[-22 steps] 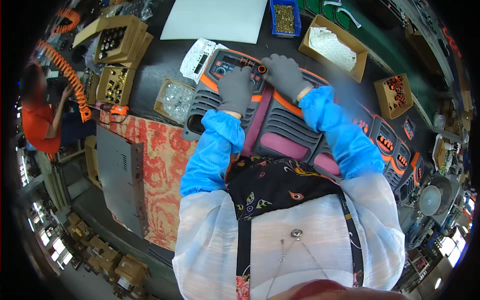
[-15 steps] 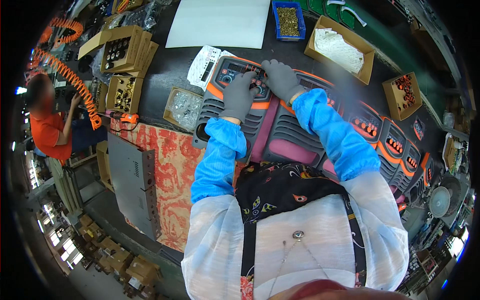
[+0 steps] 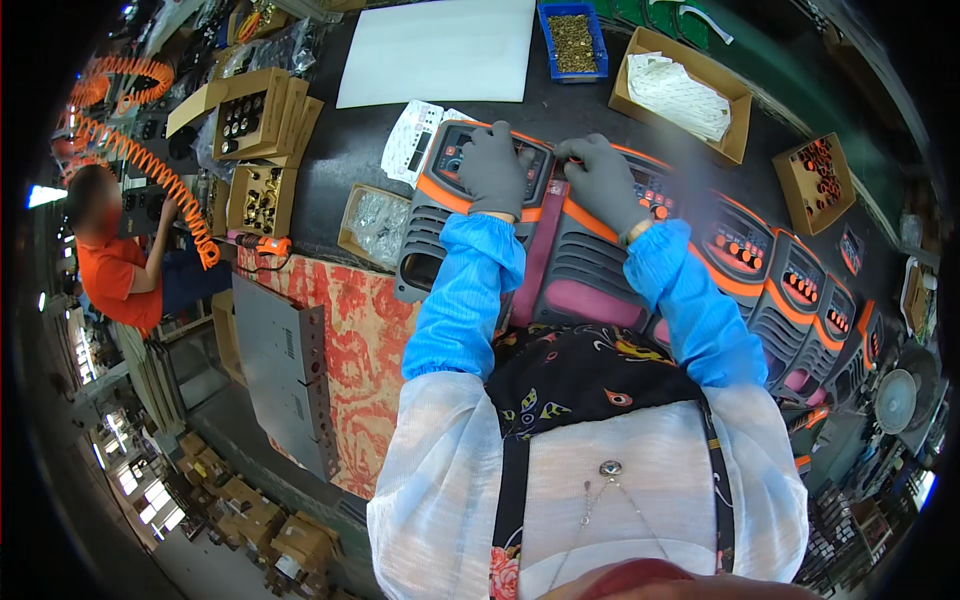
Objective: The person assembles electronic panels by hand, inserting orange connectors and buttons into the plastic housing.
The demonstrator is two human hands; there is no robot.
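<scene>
My left hand point(image 3: 492, 172), in a grey glove, rests over the control panel of the leftmost machine front point(image 3: 425, 228), a dark grey housing with orange trim. Its fingers are bent and close together against the panel; whatever they grip is hidden beneath them. My right hand point(image 3: 605, 188), gloved alike, is above the upper left corner of the neighbouring machine front point(image 3: 590, 262). Its thumb and forefinger are pinched together, and any small thing between them cannot be made out. Blue sleeves cover both forearms.
More machine fronts point(image 3: 738, 246) with orange knobs stand in a row to the right. Around lie a bag of small parts in a box point(image 3: 378, 226), a blue bin of brass pieces point(image 3: 574, 45), a carton of papers point(image 3: 680, 97), a knob box point(image 3: 815, 182) and a grey metal panel point(image 3: 285, 370). A person point(image 3: 122, 262) works at left.
My right hand has drawn back from the leftmost panel, moving right and slightly nearer. My left hand has shifted up and right across that panel. The whole view has turned slightly.
</scene>
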